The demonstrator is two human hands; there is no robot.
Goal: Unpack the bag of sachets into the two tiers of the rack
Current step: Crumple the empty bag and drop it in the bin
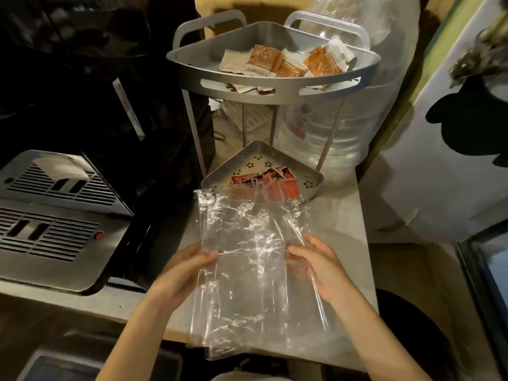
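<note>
Both the left hand [189, 266] and right hand [320, 266] are pinching the crinkled clear plastic bag [253, 270], seemingly empty, just before the silver corner rack's lower tier [257, 149] of red sachets [270, 182], risking brushing them out.

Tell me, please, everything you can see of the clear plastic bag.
The clear plastic bag is a crinkled, glossy, see-through film pouch that looks empty. It is held flat above the pale counter, with the left hand gripping one side and the right hand the other. Its far edge overlaps the rack's lower tier.
</note>
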